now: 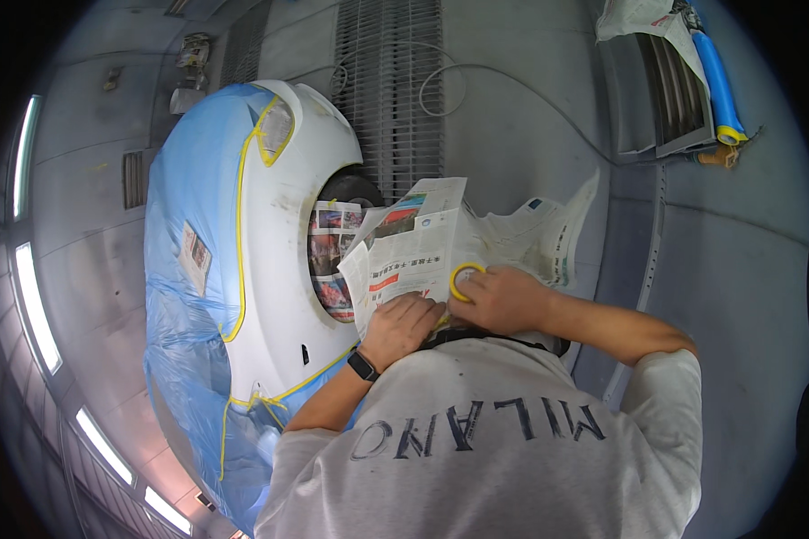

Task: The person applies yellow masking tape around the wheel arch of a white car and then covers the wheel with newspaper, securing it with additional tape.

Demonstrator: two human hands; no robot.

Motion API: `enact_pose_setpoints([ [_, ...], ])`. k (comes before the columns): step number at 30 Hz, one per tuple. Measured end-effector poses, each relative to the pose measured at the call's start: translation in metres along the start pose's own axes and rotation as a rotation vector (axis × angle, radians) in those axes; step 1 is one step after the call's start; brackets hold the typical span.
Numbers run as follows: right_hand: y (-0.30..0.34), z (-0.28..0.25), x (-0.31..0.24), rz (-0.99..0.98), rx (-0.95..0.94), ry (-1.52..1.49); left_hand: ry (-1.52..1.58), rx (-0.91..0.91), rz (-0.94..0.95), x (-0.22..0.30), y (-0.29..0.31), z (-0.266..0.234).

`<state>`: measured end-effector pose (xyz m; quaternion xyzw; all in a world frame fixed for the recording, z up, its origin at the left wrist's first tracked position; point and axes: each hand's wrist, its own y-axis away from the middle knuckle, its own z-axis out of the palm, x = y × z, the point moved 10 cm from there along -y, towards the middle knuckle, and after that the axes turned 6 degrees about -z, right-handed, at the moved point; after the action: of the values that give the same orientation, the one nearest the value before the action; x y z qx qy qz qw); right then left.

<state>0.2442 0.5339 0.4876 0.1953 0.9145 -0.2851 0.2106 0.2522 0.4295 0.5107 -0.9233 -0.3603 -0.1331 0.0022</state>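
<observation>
My right hand [503, 300] is closed around a roll of yellow masking tape [459, 284], held on edge in front of my waist. Close beside it, my left hand [399, 329], with a dark watch on the wrist, has its fingers curled over the near edge of a newspaper sheet [413, 262]. That sheet spreads out ahead of both hands, and more crumpled paper reaches to the right. What lies under the fingertips is partly hidden. Left of the paper stands a white car fender [283, 260], its wheel arch partly filled with more newspaper [334, 292].
Blue plastic film [193, 162] covers the car's left part, edged with yellow tape. A floor grate [391, 99] runs ahead, with a thin hose [530, 94] looping over it. At the far right stand a dark panelled box [670, 85] and a blue film roll [715, 85].
</observation>
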Motion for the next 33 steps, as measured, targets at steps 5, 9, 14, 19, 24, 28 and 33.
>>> enact_pose_setpoints([
  [5, 0.046, -0.001, 0.027, 0.255, -0.014, 0.138, -0.006, 0.045, -0.162, -0.023, 0.019, 0.009],
  [9, 0.072, -0.004, 0.024, 0.267, -0.004, 0.255, -0.035, 0.039, -0.215, -0.037, 0.027, 0.016],
  [14, 0.082, -0.024, 0.024, 0.258, -0.038, 0.372, -0.125, 0.032, -0.106, -0.055, 0.015, -0.003],
  [19, 0.075, -0.076, 0.026, 0.294, 0.139, 0.376, -0.191, 0.058, 0.075, -0.072, -0.008, -0.04],
  [24, 0.075, -0.114, 0.025, 0.407, 0.236, 0.424, -0.211, 0.093, 0.178, -0.113, -0.023, -0.079],
  [28, 0.098, -0.155, 0.027, 0.568, 0.42, 0.556, -0.186, 0.216, 0.057, -0.2, -0.019, -0.12],
  [33, 0.155, -0.204, 0.027, 1.018, 0.794, 0.584, -0.168, 0.403, -0.375, -0.393, 0.028, -0.188],
])
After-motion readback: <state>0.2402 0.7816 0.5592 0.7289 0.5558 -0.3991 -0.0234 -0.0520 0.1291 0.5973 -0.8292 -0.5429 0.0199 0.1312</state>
